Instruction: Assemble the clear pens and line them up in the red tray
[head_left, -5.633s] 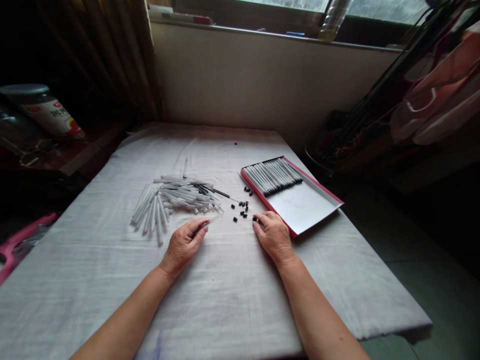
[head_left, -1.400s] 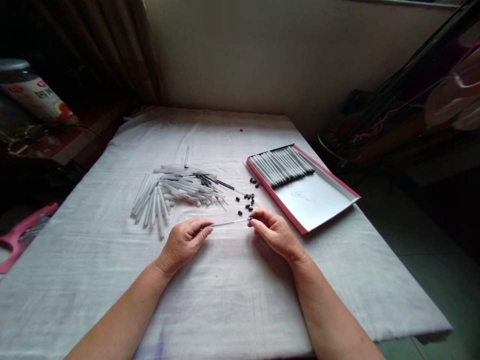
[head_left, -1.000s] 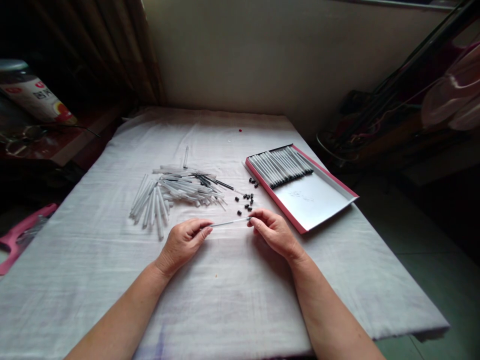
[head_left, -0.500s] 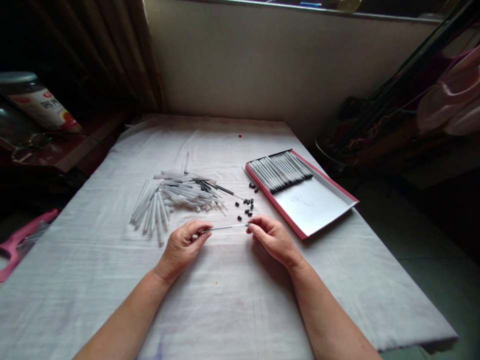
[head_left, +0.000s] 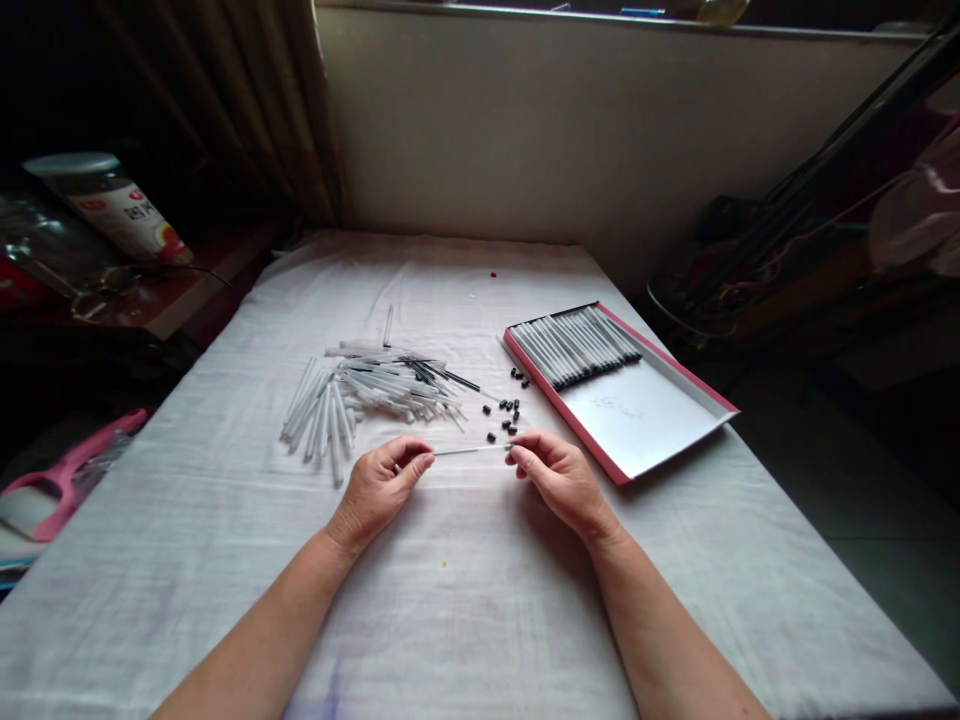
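Observation:
Between my two hands a slim, pale pen (head_left: pixel 471 450) lies almost level, just above the cloth. My left hand (head_left: pixel 390 480) pinches its left end between thumb and fingers. At the other end, where a dark bit shows, my right hand (head_left: pixel 555 475) closes thumb and fingertips; they partly hide that tip. Small black plugs (head_left: pixel 512 428) are scattered just beyond my right hand. Past my left hand spreads a heap of clear pen barrels (head_left: pixel 375 385), with thin black-filled refills (head_left: pixel 435 373) on its right side.
A shallow red-rimmed box (head_left: pixel 645 430) to the right holds a row of assembled pens (head_left: pixel 576 345). All this rests on a table with a white cloth (head_left: pixel 450 640). Pink-handled scissors (head_left: pixel 71 480) lie at far left, near a lidded jar (head_left: pixel 112 210) on a side surface.
The view has shifted slightly, so everything sits a little further right. Both hands keep hold of the pen at its ends; the left fingers look slightly closer to its end.

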